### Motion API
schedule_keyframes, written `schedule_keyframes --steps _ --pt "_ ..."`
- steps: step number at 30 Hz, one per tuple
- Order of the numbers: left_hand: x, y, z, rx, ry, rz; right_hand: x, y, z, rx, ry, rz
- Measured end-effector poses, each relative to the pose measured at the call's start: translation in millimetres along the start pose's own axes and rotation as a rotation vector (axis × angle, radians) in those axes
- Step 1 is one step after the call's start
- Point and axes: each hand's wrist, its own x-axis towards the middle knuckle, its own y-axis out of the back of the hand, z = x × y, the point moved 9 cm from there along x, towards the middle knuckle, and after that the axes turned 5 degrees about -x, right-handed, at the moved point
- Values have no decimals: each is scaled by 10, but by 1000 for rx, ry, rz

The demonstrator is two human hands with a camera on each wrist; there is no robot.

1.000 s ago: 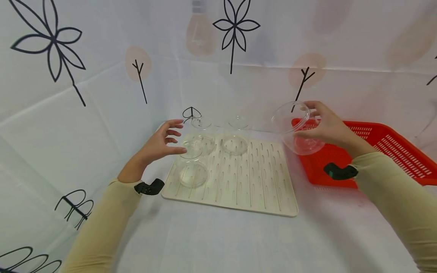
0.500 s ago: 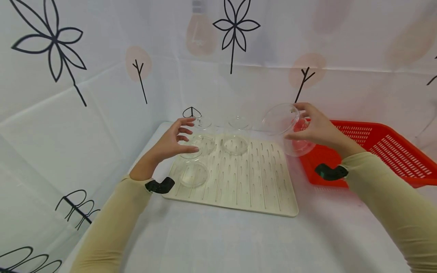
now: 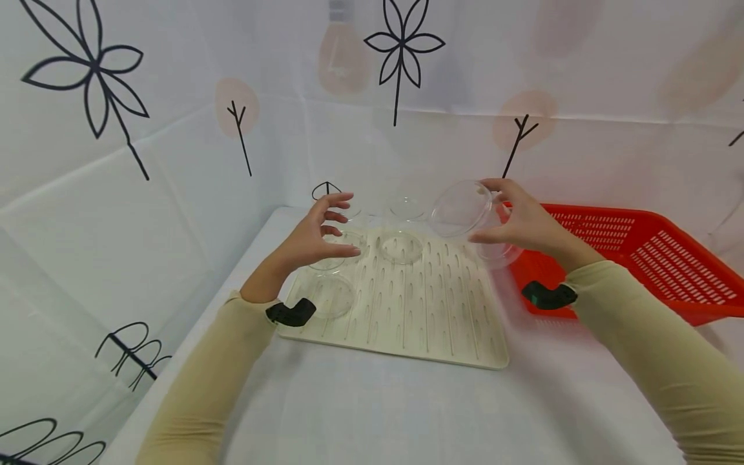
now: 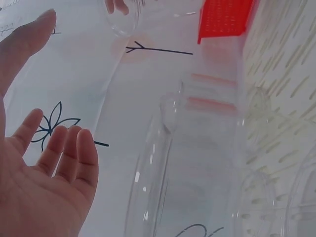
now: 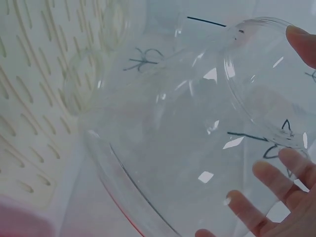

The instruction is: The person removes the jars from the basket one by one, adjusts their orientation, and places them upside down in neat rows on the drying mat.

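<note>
My right hand holds a clear round vessel at its rim, thumb and fingers on opposite sides. It is raised and tilted, its opening facing left, above the right rear of the cream ridged mat. The right wrist view shows the vessel's wide see-through body close up. My left hand hovers over the mat's left side, thumb and fingers spread apart with nothing between them. Beneath and beside it stand clear cups; one cup is at the back middle, another cup nearer. Their outlines are faint.
A red perforated basket stands right of the mat. White cloth with printed drawings rises behind and at the left. The white table surface extends in front of the mat.
My right hand has carried the vessel left, from in front of the basket toward the mat. The left hand has moved right and slightly up, its fingers still spread.
</note>
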Motion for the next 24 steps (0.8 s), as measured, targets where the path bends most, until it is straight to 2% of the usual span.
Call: schedule_keyframes --steps 9,17,24 --pt "117 -171 62 -36 -4 7 33 -82 -102 19 54 -8" --pt "240 -365 108 -61 6 0 41 -128 -195 -30 87 -16" --pt "336 -510 159 -76 -14 -10 61 -175 -270 -46 135 -16"
